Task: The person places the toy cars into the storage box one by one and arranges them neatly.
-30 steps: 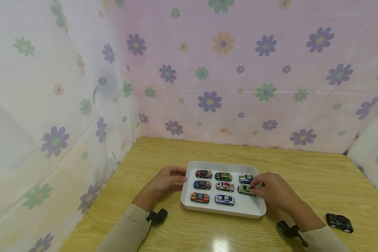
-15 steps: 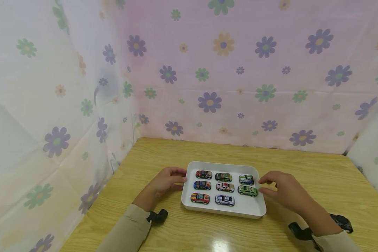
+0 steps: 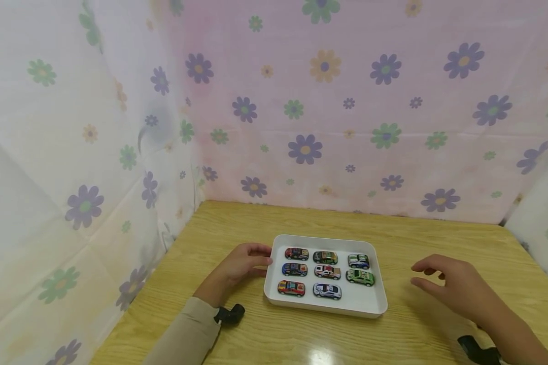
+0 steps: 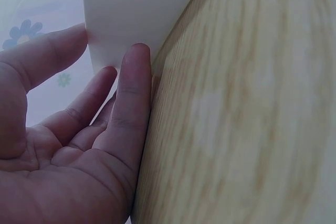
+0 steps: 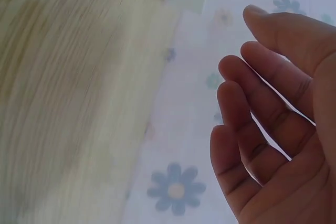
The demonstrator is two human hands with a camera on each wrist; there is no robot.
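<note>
A white tray holds several toy cars in three columns. In the right column a white, blue and green toy car sits behind a light green one. A white toy car and a red and yellow one are nearest the tray's front. My left hand rests its fingertips against the tray's left side; the left wrist view shows them touching the outer wall. To the right of the tray, over the table, my right hand holds nothing, its fingers loosely bent.
The tray stands on a wood-grain table. Flower-print cloth hangs behind the table and along its left and right sides. Each wrist wears a small black camera, such as the left one.
My right hand has let go of the light green toy car and drawn away rightward from the tray. Its arm now covers the black toy car. The left hand stays in place.
</note>
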